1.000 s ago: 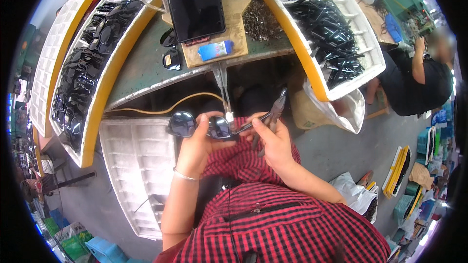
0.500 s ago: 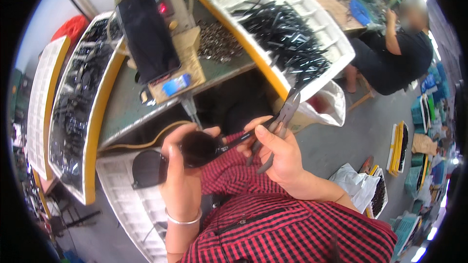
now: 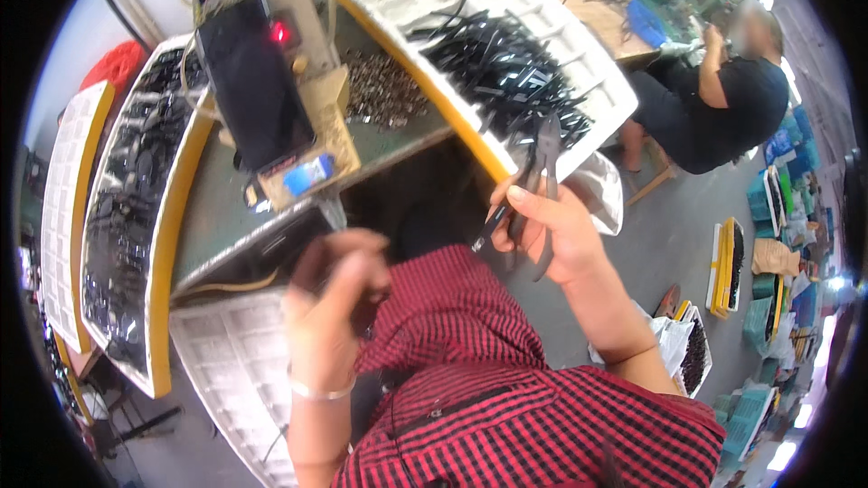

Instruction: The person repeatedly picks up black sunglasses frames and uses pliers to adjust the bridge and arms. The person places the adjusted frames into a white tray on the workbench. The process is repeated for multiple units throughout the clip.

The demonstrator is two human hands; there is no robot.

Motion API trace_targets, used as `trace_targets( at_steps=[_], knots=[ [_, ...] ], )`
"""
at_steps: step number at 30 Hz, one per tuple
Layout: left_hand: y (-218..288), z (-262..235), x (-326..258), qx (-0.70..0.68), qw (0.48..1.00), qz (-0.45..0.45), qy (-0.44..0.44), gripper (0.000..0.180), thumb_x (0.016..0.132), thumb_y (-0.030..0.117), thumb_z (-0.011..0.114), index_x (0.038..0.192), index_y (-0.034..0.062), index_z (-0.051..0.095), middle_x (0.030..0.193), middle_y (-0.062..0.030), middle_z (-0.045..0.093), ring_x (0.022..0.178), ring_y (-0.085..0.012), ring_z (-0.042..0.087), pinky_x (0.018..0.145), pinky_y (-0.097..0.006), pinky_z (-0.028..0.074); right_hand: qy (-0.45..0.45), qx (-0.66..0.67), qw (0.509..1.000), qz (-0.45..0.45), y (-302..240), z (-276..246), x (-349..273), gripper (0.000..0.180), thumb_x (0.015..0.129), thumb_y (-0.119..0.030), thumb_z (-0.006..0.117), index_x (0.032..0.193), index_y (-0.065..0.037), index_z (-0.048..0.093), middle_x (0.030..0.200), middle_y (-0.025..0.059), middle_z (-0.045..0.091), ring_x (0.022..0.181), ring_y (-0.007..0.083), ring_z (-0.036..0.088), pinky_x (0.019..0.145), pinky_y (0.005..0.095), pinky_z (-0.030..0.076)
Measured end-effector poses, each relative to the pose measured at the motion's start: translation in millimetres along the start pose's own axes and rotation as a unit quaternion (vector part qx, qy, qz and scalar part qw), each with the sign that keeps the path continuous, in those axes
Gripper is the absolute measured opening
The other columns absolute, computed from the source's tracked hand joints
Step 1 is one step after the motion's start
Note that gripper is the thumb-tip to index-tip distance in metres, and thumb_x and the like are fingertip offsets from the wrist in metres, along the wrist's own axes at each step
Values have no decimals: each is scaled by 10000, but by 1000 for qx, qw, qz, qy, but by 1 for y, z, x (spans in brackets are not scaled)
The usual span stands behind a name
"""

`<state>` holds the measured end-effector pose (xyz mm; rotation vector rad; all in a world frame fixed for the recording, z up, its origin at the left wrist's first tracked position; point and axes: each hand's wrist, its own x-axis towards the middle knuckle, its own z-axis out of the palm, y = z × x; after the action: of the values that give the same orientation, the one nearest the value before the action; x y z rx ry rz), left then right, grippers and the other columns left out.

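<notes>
My left hand (image 3: 330,307), smeared by motion, is closed around dark-lensed sunglasses (image 3: 313,264), partly hidden by the fingers. In my right hand (image 3: 565,230) is a pair of pliers (image 3: 548,146) with dark handles, jaws pointing up and away. The same hand's thumb and fingers pinch a slim black sunglasses temple (image 3: 489,228), its end sticking out toward my lap. A gap lies between the two hands. Just beyond the pliers, a heap of glossy black temples (image 3: 506,68) fills the near end of a white compartment tray (image 3: 592,131).
A green workbench (image 3: 212,217) carries a dark phone-like screen (image 3: 253,81), a small blue box (image 3: 308,175) and scattered small metal parts (image 3: 384,86). Trays of dark eyewear (image 3: 136,208) stand left. Another white tray (image 3: 226,352) lies beside my lap. A seated person (image 3: 723,99) works at far right.
My hands have moved apart. The temple, earlier against the sunglasses in my left hand, is now away from them in my right. My left hand has turned and hides more of the lenses.
</notes>
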<state>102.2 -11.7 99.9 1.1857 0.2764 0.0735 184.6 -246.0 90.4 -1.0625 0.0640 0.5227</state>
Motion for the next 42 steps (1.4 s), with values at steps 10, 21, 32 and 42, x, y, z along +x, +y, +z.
trace_targets(
  at_steps=[10, 21, 32, 42],
  knots=[
    [7, 19, 12, 62, 983, -99, -140, 158, 794, 82, 753, 901, 23, 653, 782, 29, 586, 671, -51, 518, 621, -197, 407, -39, -356, 925, -128, -4, 43, -11, 230, 864, -192, 720, 997, -24, 636, 838, 20, 651, 716, 88, 614, 644, 239, 487],
    [19, 13, -7, 142, 989, 22, 42, 156, 802, 51, 735, 856, 25, 591, 727, 40, 557, 624, -49, 493, 581, -224, 426, -126, -680, 633, -348, -9, 44, -32, 406, 599, -144, 775, 994, -120, 685, 795, 30, 559, 735, 220, 561, 647, 340, 429],
    [23, 17, -1, 166, 986, 2, 11, 147, 801, 34, 725, 874, 28, 598, 736, 40, 563, 672, -48, 501, 617, -228, 439, -149, -713, 600, -331, -19, 42, -31, 425, 609, -169, 768, 1026, -148, 692, 712, 4, 525, 656, 189, 552, 566, 329, 420],
    [25, 22, -11, 111, 985, 37, 127, 291, 795, -3, 670, 1077, -22, 600, 792, -22, 603, 568, -77, 519, 508, -197, 400, 42, -652, 675, -342, -54, 7, -16, 301, 715, -143, 788, 995, -62, 711, 740, 98, 652, 639, 252, 633, 571, 321, 486]
  ],
)
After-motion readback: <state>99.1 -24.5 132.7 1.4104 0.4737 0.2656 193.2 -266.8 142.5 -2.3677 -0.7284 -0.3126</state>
